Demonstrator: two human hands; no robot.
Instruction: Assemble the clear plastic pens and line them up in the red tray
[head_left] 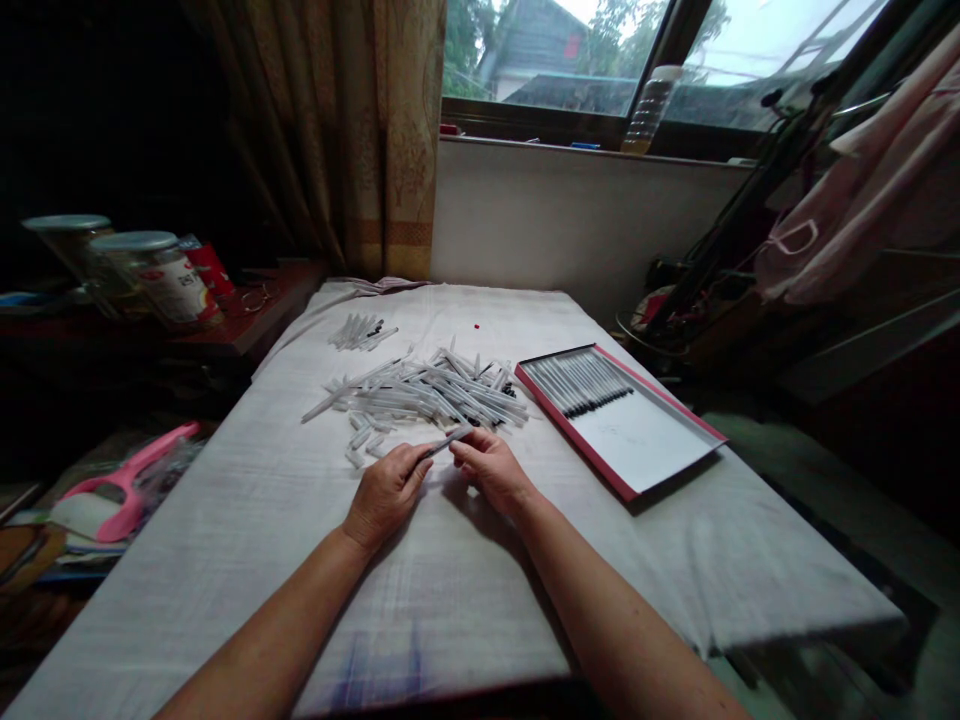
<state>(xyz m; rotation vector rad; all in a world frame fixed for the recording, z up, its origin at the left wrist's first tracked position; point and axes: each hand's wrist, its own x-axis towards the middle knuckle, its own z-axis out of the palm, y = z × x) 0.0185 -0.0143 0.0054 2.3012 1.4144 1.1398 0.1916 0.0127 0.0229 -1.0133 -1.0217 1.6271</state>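
In the middle of the table, my left hand point(382, 497) is closed around a slim pen point(444, 443) with a dark part by my thumb. My right hand point(489, 470) pinches its far, pale end, fingers curled. Just beyond my hands lies a loose pile of clear pen parts point(405, 388), long tubes and short caps, with some black pieces among them. To the right, a shallow box point(652, 450) with red sides holds a row of pens point(577, 382), dark ends toward me. A smaller group of clear caps point(356, 332) lies at the back left.
A tiny red piece point(476, 326) lies far back on the white tablecloth point(300, 580). Lidded jars point(161, 280) stand on a dark side table at left, above a pink-handled object point(131, 480). Curtain point(375, 140) and window are behind; a pink cloth point(862, 190) hangs at right.
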